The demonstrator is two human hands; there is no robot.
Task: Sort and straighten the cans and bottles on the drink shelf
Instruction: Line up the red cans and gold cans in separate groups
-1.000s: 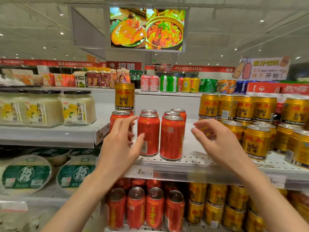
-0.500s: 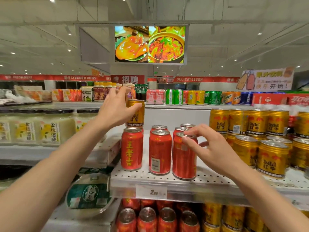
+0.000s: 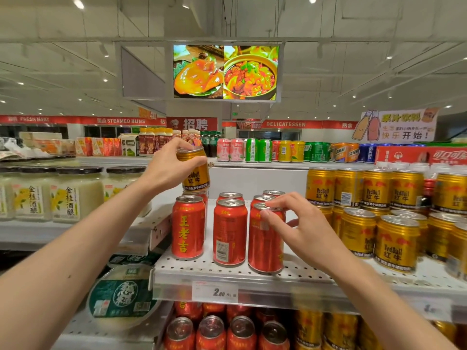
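left hand [image 3: 169, 170] wrapped around the upper part of a gold can [image 3: 195, 170], fingers over its rim and thumb across its front; the can is upright, above the rear left red cans, and whether it rests on the red can beneath it or is lifted clear cannot be told. right hand [image 3: 300, 228] partly curled, fingertips [image 3: 268, 215] on the top rim and upper side of the front right red can [image 3: 265, 241], thumb behind it; this can stands upright near the front edge of the shelf [image 3: 316, 276], and the hand lies to its right and slightly above. to its left, just beside one another along the same front edge, the middle red can [image 3: 229, 232] and the left red can [image 3: 188, 227], both upright and free of either hand; further red cans stand behind them. toward the right end of the shelf, a block of gold cans [image 3: 394, 238] in two tiers, well apart from the left hand. a price tag [image 3: 214, 291] is fixed to the front lip below the middle can. on the adjoining shelf at left, pale jars [image 3: 75, 195] with dark lids. below, more red cans and gold cans fill the lower shelf.
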